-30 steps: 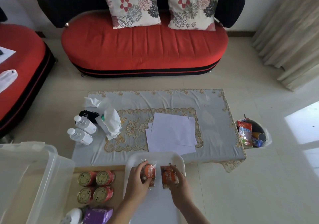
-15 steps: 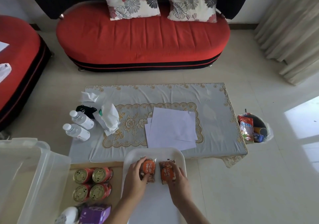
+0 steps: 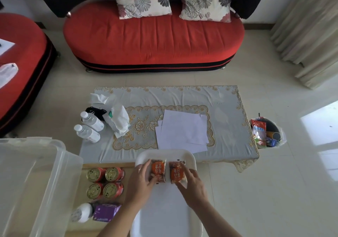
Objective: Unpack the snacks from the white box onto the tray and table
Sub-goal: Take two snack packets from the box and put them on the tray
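Two orange snack packets lie side by side, just apart, at the far end of the white tray (image 3: 164, 211), in the lower middle of the frame. The left packet (image 3: 158, 170) is pinched by the left hand (image 3: 143, 182), with fingers along its left edge and the thumb on its lower corner. The right packet (image 3: 177, 172) is touched by the right hand (image 3: 193, 187), whose fingers are spread and nearly straight along its right edge. A second earlier both packets were held tilted. Now they lie flat, and both hands are drawn slightly back towards the lower edge. The white box (image 3: 36, 182) is seen open at the lower left, with four cans (image 3: 105, 182) between it and the tray. Papers (image 3: 182, 130) lie on the cloth-covered surface (image 3: 225, 109) beyond.
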### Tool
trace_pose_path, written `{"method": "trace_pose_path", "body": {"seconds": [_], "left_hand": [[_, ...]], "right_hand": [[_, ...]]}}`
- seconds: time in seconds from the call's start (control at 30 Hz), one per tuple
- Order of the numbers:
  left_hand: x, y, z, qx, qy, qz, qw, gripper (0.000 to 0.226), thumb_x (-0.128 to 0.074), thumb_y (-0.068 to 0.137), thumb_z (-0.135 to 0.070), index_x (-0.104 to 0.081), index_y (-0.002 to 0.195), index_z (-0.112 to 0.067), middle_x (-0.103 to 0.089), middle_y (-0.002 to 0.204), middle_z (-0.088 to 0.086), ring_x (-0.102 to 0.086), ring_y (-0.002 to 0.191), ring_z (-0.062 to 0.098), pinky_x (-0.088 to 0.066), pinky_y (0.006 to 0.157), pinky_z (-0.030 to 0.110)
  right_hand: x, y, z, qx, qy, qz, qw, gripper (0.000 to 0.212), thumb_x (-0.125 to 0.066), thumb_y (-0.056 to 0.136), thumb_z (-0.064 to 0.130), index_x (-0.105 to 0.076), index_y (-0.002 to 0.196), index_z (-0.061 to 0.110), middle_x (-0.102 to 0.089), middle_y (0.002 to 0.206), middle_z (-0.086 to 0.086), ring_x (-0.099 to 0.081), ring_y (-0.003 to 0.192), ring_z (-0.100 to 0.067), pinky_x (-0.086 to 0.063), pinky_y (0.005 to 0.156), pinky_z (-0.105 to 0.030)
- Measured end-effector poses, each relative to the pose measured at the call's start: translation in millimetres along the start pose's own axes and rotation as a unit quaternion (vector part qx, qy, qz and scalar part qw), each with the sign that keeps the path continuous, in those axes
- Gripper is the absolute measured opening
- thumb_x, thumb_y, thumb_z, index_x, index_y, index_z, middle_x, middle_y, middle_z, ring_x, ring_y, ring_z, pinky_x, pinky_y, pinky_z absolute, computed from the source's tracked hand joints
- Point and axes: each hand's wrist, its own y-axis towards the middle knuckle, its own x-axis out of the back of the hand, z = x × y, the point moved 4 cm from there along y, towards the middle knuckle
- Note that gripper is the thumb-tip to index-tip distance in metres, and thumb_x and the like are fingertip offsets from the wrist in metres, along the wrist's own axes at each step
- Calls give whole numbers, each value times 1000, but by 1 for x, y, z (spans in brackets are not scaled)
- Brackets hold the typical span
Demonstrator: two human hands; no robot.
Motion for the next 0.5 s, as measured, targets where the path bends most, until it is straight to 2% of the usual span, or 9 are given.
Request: {"method": "trace_pose_path", "body": {"seconds": [0.13, 0.2, 0.3, 0.4, 0.5], "left_hand": [[34, -10, -19, -37, 118, 29, 992, 74, -61, 94, -55, -33, 157, -30, -47, 154, 1, -46, 140, 22, -40, 112, 37], [54, -16, -35, -54, 199, 36, 978, 78, -46, 95, -65, -26, 161, -28, -37, 161, 4, -39, 145, 24, -34, 116, 38], [81, -21, -61, -58, 250, 42, 966, 83, -29, 93, -73, -20, 162, -27, -26, 167, 7, -27, 152, 26, -26, 123, 40], [110, -25, -84, -55, 254, 23, 965, 94, -14, 86, -80, -21, 162, -26, -21, 169, 6, -21, 155, 26, -21, 126, 42], [135, -30, -112, -65, 256, 10, 965, 101, -7, 80, -84, -13, 164, -28, -10, 172, 4, -9, 158, 25, -12, 128, 44]], "right_hand": [[30, -10, 12, -27, -52, 13, 998, 69, -53, 99, 51, -22, 159, 37, -39, 155, -4, -57, 125, -25, -49, 92, -32], [49, -19, 25, -34, -102, 3, 994, 66, -41, 103, 55, -17, 160, 33, -33, 158, -5, -58, 125, -27, -49, 93, -34], [81, -31, 48, -24, -189, -27, 981, 69, -29, 102, 63, -11, 161, 31, -30, 159, -6, -59, 123, -28, -48, 95, -38], [108, -40, 69, 9, -241, -41, 970, 75, -27, 100, 66, -6, 162, 30, -21, 165, -10, -46, 136, -30, -42, 107, -43], [133, -51, 86, 37, -269, -57, 961, 77, -27, 98, 69, -4, 162, 31, -12, 169, -9, -27, 150, -31, -34, 116, -47]]}}
